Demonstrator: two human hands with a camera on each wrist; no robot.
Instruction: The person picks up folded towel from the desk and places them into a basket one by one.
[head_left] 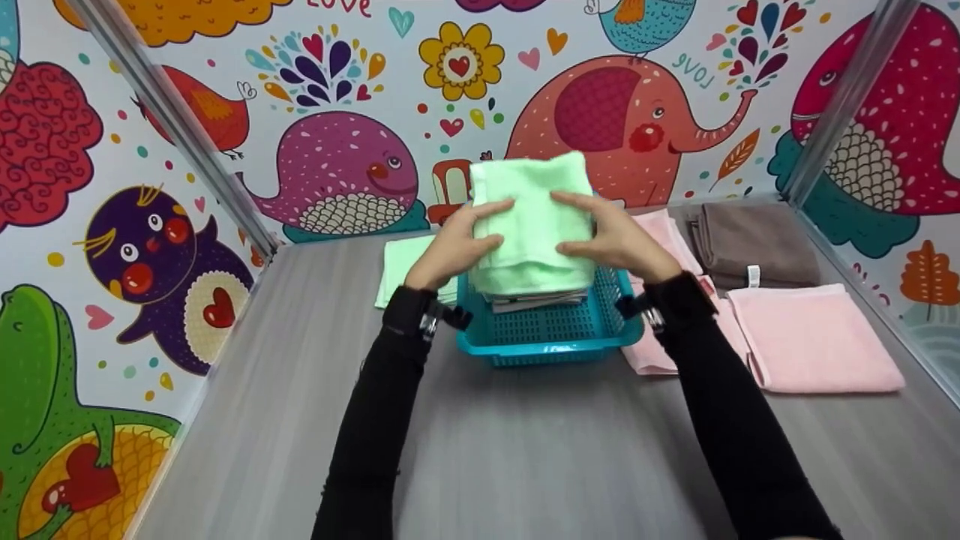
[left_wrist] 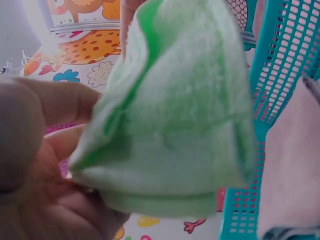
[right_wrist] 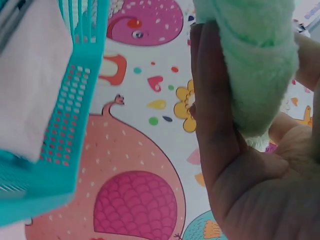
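Both hands hold a folded light green towel (head_left: 534,217) up over a teal plastic basket (head_left: 551,349). My left hand (head_left: 459,240) grips its left side, thumb on the near face; the left wrist view shows the towel's folded layers (left_wrist: 175,115) bulging beside the palm. On the opposite side my right hand (head_left: 619,236) grips it, with fingers (right_wrist: 212,85) along one face in the right wrist view. Beneath the towel, a stack of folded cloths (head_left: 540,301) lies in the basket, mostly hidden; a pink one (right_wrist: 35,75) shows from the side.
Another light green towel (head_left: 405,262) lies left of the basket, partly behind the left hand. To the right are folded pink towels (head_left: 817,341) and brown towels (head_left: 757,244) on the grey table (head_left: 285,390). Patterned panels (head_left: 465,120) with metal posts enclose the table.
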